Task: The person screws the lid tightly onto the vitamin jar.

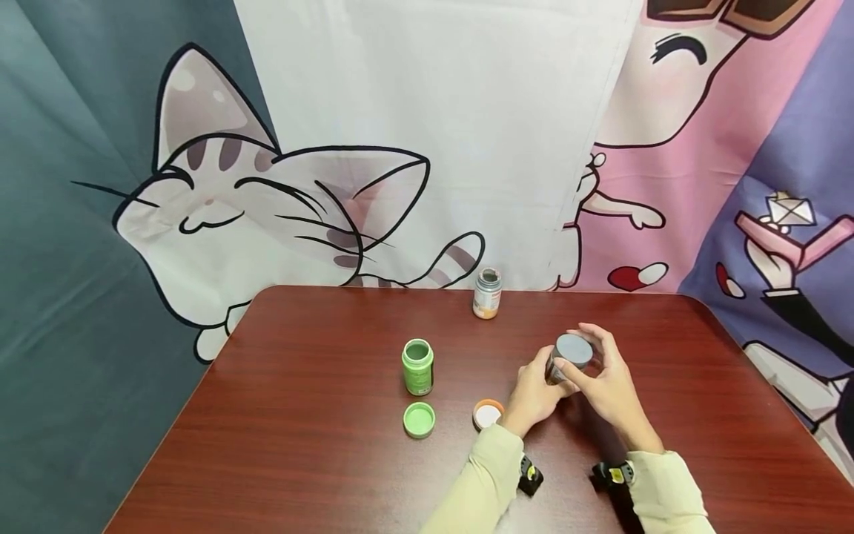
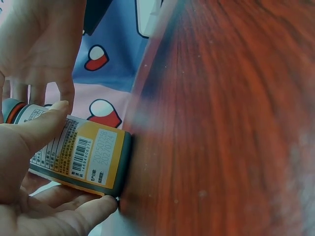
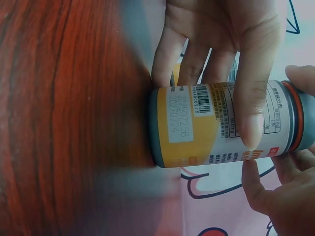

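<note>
A supplement bottle [image 3: 197, 125] with a grey base, a yellow and white label and a grey cap [image 1: 574, 350] stands upright at the right of the table. My left hand [image 1: 534, 393] grips its body, thumb across the label and fingers round the far side. The bottle's base is right at the tabletop in both wrist views. Around the cap, my right hand [image 1: 610, 389] has its thumb on the near side and its fingers behind. An orange ring [image 3: 294, 115] shows just below the cap.
A lidless green bottle [image 1: 418, 374] stands left of the hands, its green cap [image 1: 419, 420] lying in front. An orange-rimmed cap [image 1: 488, 412] lies beside my left wrist. Another uncapped bottle [image 1: 487, 298] stands by the table's back edge, before a cartoon-printed cloth [image 1: 414, 89].
</note>
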`<act>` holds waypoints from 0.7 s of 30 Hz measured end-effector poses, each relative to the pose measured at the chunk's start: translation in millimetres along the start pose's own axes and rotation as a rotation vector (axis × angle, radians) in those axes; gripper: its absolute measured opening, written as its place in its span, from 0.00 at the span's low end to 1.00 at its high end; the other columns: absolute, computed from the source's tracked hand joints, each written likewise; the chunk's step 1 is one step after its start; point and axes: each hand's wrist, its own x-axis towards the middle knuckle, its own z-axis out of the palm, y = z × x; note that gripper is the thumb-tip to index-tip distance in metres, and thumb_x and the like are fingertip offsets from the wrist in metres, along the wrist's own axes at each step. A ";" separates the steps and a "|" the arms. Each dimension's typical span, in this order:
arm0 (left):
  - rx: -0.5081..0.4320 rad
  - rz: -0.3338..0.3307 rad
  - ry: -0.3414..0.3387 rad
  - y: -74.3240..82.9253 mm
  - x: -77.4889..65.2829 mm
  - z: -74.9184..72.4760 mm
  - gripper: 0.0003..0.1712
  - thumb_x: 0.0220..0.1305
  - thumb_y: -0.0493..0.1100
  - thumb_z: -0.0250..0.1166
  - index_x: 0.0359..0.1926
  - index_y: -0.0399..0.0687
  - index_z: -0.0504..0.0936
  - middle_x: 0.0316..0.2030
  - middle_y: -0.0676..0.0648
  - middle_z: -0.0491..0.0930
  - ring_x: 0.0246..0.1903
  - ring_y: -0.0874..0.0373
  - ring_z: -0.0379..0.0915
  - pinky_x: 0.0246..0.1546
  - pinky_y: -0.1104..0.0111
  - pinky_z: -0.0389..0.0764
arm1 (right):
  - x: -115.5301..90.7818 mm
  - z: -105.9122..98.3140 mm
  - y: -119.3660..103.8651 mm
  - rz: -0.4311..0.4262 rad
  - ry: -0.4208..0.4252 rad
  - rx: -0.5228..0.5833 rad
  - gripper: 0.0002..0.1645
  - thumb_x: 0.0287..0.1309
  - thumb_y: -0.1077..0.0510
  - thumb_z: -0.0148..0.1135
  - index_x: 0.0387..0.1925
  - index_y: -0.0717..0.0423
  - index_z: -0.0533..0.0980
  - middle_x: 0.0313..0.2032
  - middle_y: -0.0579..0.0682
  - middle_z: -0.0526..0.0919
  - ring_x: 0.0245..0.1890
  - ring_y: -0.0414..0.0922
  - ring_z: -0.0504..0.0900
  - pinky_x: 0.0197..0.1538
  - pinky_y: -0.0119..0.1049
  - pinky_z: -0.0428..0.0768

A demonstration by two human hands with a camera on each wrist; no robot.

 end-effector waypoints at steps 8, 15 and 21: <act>0.016 -0.004 -0.008 1.5 -0.2 -2.7 0.33 0.51 0.51 0.69 0.59 0.62 0.68 0.49 0.57 0.77 0.50 0.66 0.71 0.49 0.70 0.72 | 0.3 3.8 -5.3 -0.004 0.054 -0.062 0.37 0.45 0.65 0.69 0.58 0.60 0.63 0.50 0.59 0.76 0.45 0.39 0.73 0.42 0.21 0.67; 0.033 -0.008 0.000 1.1 -0.4 -3.1 0.34 0.52 0.50 0.69 0.60 0.61 0.67 0.50 0.56 0.77 0.50 0.64 0.71 0.49 0.70 0.72 | -0.5 7.2 -8.2 0.015 0.064 -0.099 0.38 0.45 0.64 0.70 0.57 0.59 0.63 0.50 0.58 0.76 0.44 0.37 0.72 0.42 0.20 0.66; 0.041 0.028 0.011 1.8 -0.6 -1.3 0.32 0.52 0.50 0.69 0.58 0.61 0.69 0.47 0.55 0.79 0.47 0.65 0.73 0.46 0.72 0.73 | -1.5 2.8 -9.1 0.029 -0.018 -0.071 0.43 0.49 0.62 0.67 0.65 0.56 0.57 0.57 0.55 0.69 0.53 0.41 0.68 0.48 0.18 0.61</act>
